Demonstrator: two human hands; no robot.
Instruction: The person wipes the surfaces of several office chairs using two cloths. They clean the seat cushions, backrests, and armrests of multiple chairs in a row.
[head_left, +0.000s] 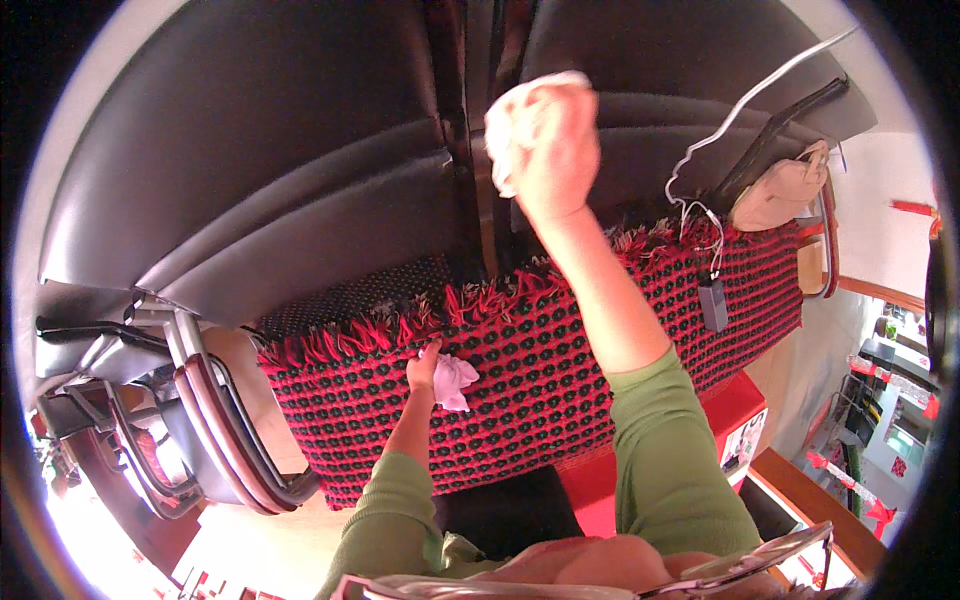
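Observation:
My right hand (561, 154) is raised before the black leather-like backrest (300, 112), slightly blurred. Bunched in its fingers is a white cloth (504, 124); whether the cloth touches the backrest I cannot tell. Lower and to the left, my left hand (422, 369) rests at the seat and grips a crumpled pink cloth (454, 381). Both are over a seat cover (517, 382) in red and black weave, with a shaggy fringe along its back edge. A dark gap (480, 187) with a frame part runs between the two backrest panels.
A grey power bank (713, 306) with a white cable (765, 82) lies on the cover at the right. Beyond it sits a beige bag (780, 191). Metal-framed chairs (225, 435) stand at the left. A red box (731, 409) is below the seat's front edge.

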